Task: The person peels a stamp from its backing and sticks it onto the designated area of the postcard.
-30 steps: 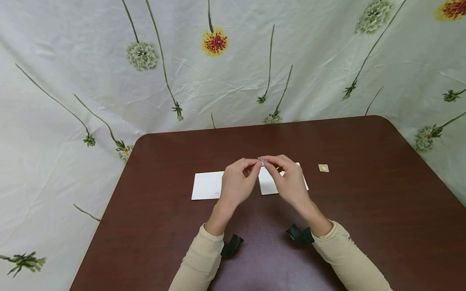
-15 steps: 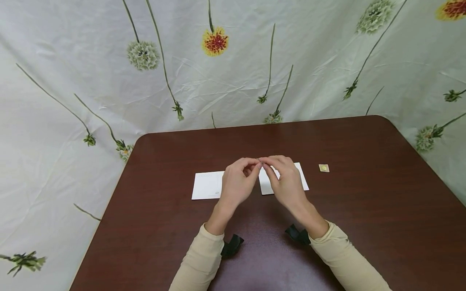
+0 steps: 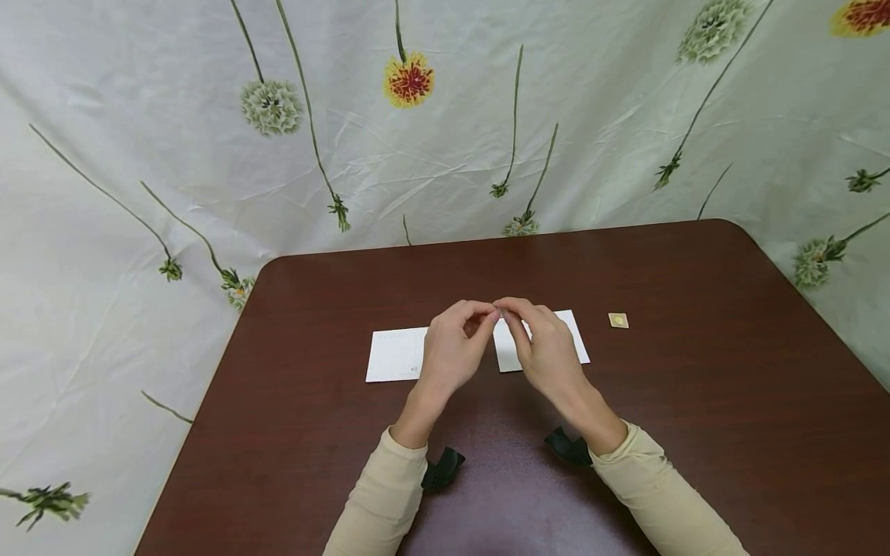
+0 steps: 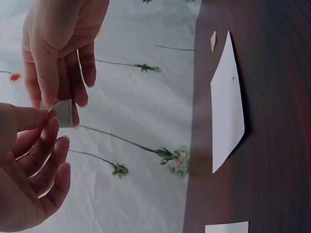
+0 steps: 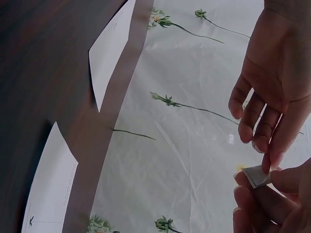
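Above the table, my left hand (image 3: 453, 351) and right hand (image 3: 554, 351) meet fingertip to fingertip. Between them they pinch a small pale square stamp (image 5: 256, 175), whose toothed edge shows in the right wrist view. In the left wrist view the stamp (image 4: 64, 114) looks slightly bent, partly covered by thumbs and fingers; in the head view fingertips hide nearly all of it. Beneath the right hand lies a white postcard (image 3: 511, 355), partly covered. A second postcard (image 3: 396, 355), printed with a row of small boxes, lies left, partly behind the left hand.
Another small square stamp (image 3: 618, 320), with a yellowish centre, lies right of the postcards on the dark brown table (image 3: 334, 293). Behind the table's far edge hangs a white cloth (image 3: 459, 139) patterned with flowers. Dark straps (image 3: 443, 469) sit at both wrists.
My right hand has shifted slightly left and turned a little, bringing its fingertips closer to the left ones. The stamp, visible in the head view a second ago, is now mostly hidden.
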A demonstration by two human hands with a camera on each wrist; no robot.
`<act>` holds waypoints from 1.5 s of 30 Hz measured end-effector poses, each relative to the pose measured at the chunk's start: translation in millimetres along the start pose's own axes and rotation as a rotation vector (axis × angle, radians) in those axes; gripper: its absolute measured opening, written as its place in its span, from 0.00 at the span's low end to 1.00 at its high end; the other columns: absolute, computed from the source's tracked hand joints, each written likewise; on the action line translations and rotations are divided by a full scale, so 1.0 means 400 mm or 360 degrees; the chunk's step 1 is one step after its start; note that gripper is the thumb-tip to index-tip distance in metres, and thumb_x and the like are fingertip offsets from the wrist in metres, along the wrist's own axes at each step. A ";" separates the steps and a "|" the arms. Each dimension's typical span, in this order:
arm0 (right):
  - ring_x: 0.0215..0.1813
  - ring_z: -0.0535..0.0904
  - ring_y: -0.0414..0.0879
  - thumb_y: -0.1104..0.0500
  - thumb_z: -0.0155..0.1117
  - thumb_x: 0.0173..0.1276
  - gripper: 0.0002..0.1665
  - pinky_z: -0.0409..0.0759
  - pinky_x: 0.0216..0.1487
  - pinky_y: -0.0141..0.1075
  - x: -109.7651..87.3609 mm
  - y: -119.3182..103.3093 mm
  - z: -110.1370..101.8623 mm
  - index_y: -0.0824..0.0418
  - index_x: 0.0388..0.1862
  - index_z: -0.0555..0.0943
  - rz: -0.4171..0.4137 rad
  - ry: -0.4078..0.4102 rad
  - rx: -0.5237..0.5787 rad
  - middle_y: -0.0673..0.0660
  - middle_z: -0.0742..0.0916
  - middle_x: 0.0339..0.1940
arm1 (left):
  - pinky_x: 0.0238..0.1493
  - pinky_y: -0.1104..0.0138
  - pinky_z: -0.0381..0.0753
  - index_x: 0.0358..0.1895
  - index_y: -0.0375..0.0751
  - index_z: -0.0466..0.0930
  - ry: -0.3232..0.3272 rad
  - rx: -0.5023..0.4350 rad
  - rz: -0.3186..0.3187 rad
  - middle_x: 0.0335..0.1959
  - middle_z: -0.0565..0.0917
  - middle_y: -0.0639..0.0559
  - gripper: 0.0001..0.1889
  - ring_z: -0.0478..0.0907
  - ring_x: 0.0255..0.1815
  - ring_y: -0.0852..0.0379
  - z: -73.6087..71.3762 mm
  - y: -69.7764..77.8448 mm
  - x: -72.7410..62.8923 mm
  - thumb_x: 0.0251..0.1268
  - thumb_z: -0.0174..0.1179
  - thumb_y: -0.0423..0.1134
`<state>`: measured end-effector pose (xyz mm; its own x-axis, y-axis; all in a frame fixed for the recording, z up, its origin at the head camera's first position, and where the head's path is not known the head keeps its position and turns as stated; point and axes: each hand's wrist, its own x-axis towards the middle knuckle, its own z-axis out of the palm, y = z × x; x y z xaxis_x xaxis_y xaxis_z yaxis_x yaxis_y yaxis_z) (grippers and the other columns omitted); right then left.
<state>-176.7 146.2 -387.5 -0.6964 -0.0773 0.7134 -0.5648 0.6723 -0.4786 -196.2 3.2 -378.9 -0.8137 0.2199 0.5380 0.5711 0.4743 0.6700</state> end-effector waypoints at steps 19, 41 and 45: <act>0.32 0.80 0.51 0.70 0.61 0.66 0.08 0.75 0.31 0.45 0.005 0.012 -0.006 0.66 0.44 0.81 0.0015 -0.0057 0.0133 0.58 0.86 0.36 | 0.25 0.69 0.71 0.36 0.36 0.85 -0.0016 -0.0018 0.0007 0.26 0.80 0.52 0.04 0.73 0.24 0.58 0.004 -0.007 0.001 0.64 0.62 0.34; 0.41 0.82 0.46 0.65 0.59 0.70 0.09 0.75 0.41 0.44 0.012 0.010 -0.030 0.61 0.47 0.82 0.0428 -0.0236 0.0453 0.54 0.87 0.39 | 0.31 0.68 0.76 0.38 0.36 0.83 -0.0136 -0.0226 -0.0143 0.28 0.81 0.51 0.04 0.77 0.27 0.57 -0.001 -0.009 0.002 0.65 0.61 0.33; 0.39 0.82 0.46 0.64 0.59 0.70 0.09 0.74 0.35 0.42 0.014 0.009 -0.034 0.60 0.47 0.82 0.0452 -0.0239 0.0457 0.54 0.87 0.38 | 0.31 0.69 0.76 0.38 0.36 0.83 -0.0142 -0.0244 -0.0152 0.28 0.81 0.51 0.05 0.77 0.27 0.57 -0.002 -0.009 0.003 0.65 0.61 0.34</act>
<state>-176.8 158.3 -378.2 -0.8866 -0.0392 0.4609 -0.4271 0.4517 -0.7833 -199.0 1.0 -380.2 -0.8674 0.2583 0.4254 0.4952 0.3629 0.7893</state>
